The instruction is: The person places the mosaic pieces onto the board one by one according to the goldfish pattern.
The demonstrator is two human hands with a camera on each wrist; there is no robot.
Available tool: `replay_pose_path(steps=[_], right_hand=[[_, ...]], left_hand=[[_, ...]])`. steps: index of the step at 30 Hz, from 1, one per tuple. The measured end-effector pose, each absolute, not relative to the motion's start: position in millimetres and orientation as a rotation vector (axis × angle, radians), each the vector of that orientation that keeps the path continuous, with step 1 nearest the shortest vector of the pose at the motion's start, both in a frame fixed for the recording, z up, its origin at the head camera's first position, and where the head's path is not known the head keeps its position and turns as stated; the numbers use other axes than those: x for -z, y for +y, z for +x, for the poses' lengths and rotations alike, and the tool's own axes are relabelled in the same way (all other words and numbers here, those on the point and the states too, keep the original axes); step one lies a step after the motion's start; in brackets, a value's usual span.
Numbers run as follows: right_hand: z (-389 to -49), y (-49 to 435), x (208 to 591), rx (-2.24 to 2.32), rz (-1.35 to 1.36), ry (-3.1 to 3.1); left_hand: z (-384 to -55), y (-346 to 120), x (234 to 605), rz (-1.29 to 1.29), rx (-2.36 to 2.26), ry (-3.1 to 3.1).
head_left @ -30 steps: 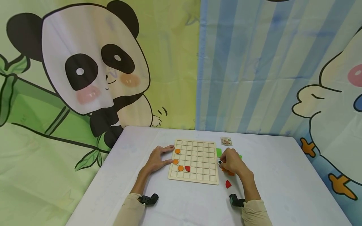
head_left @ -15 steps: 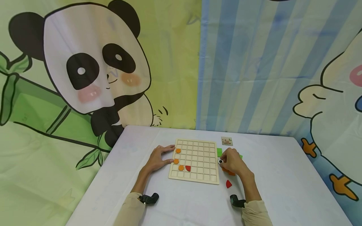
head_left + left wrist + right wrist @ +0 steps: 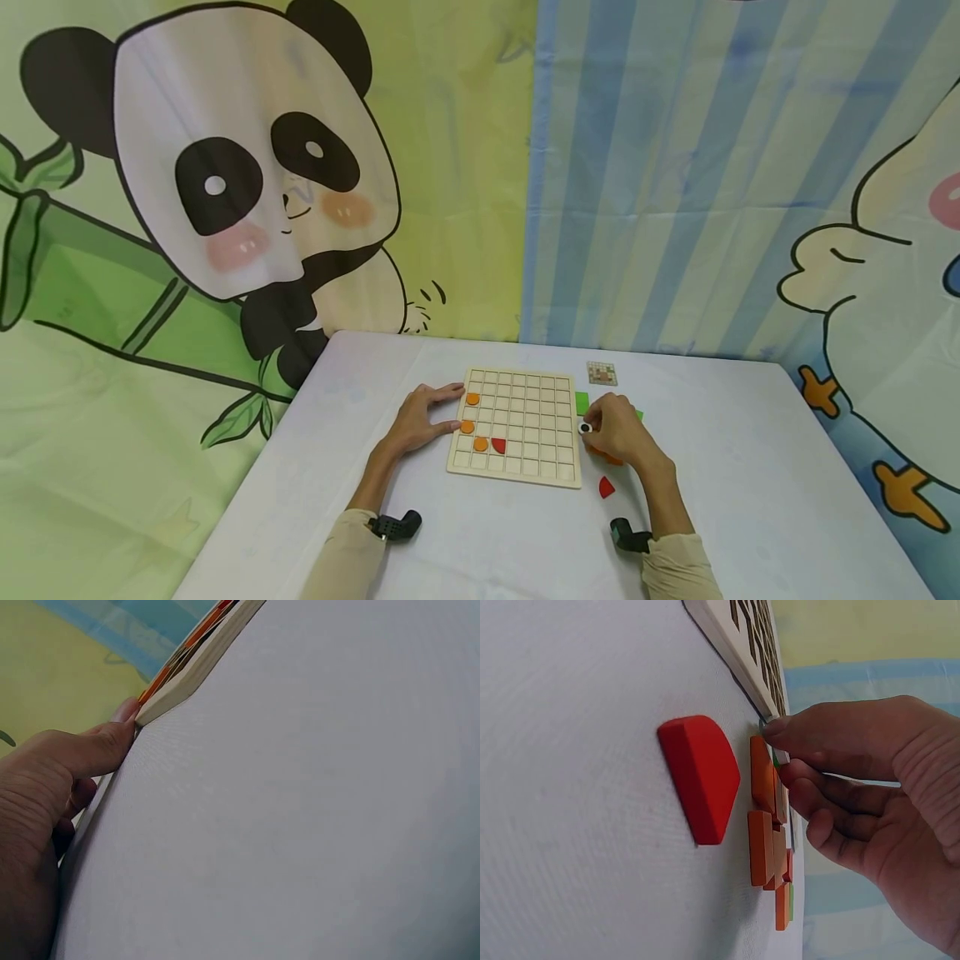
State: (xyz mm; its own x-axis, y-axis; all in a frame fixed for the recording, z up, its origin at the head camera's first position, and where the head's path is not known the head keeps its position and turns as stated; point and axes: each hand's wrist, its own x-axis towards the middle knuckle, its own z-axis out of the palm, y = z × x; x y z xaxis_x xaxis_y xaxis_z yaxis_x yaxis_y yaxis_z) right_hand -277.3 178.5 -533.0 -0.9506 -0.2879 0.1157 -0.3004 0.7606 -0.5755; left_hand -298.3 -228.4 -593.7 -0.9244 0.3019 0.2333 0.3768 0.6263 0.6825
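A pale wooden board (image 3: 517,478) with a grid of square cells lies on the white table. Along its left side rest the thumb and fingers of my left hand (image 3: 416,421), spread apart, the thumb against the edge in the left wrist view. My right hand (image 3: 618,429) pinches a white disc with a black dot (image 3: 586,428), like an eye, between thumb and fingers by the board's right edge. Orange discs (image 3: 481,445) sit in cells on the left of the board, beside a red quarter-round piece (image 3: 498,447).
Close to the right hand lie a loose red piece (image 3: 701,780), several orange pieces (image 3: 761,847) and a green square (image 3: 582,404), partly hidden by the hand. A small patterned card (image 3: 602,372) lies behind them. A printed curtain (image 3: 465,167) hangs at the table's far edge.
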Motion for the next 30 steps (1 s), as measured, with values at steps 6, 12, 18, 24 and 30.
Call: replay_pose_path(steps=[6, 12, 18, 24, 30], right_hand=[[-277.6, 179.0, 533.0, -0.974, 0.490, -2.915], [-277.9, 179.3, 533.3, -0.982, 0.547, -2.894], [-277.7, 180.1, 533.4, -0.994, 0.602, -2.878], [-278.4, 179.9, 532.8, -1.025, 0.636, -2.862], [-277.1, 175.2, 529.9, -1.093, 0.630, -2.895]], left_hand=[[-299.4, -228.1, 594.0, -0.580, 1.165, -2.742], [-298.6, -227.6, 593.4, -0.569, 1.177, -2.741], [-297.5, -227.7, 593.2, -0.557, 1.199, -2.755], [-297.4, -227.3, 592.6, -0.556, 1.203, -2.756], [-297.0, -227.3, 592.7, -0.557, 1.183, -2.761]])
